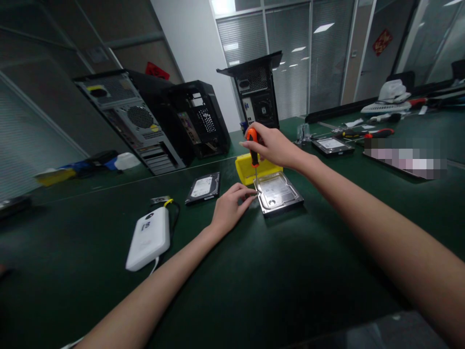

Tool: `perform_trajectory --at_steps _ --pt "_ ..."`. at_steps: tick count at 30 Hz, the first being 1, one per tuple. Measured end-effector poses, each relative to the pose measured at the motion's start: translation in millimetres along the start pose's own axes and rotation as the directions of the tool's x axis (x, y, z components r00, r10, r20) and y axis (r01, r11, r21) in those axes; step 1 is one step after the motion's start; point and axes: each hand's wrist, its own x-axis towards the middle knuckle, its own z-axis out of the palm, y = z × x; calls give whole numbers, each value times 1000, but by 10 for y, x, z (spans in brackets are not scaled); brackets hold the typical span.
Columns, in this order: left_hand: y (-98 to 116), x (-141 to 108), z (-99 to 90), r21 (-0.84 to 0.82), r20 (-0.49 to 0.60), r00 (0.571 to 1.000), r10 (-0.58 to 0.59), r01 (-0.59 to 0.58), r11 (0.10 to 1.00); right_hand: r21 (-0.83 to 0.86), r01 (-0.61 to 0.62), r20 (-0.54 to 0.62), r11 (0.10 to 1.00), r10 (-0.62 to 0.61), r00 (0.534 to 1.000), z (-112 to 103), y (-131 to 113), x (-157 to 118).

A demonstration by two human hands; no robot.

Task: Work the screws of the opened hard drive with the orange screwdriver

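A silver hard drive (278,191) lies flat on the green table, its metal cover facing up. My right hand (269,145) is closed around the orange and black handle of a screwdriver (252,140). The screwdriver stands upright, its tip down at the drive's left edge. My left hand (232,206) rests on the table left of the drive, thumb and forefinger pinched together near the tip. What lies between those fingertips is too small to make out. Right behind the drive sits an open yellow case (245,169), partly hidden by my right hand.
Another hard drive (203,187) lies to the left, beyond a white power bank (148,237) with a cable. Black computer cases (140,116) stand at the back. On the right are a third drive (332,145), pliers (366,133) and a blurred flat object (403,162).
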Motion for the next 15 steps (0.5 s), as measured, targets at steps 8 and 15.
perform_trajectory --at_steps 8,15 --pt "30 6 -16 16 8 1000 -3 3 1000 -18 -17 3 1000 17 1000 4 0 -7" --pt "28 7 -16 26 -2 1000 -16 16 1000 -59 -32 45 998 35 998 2 -18 -22"
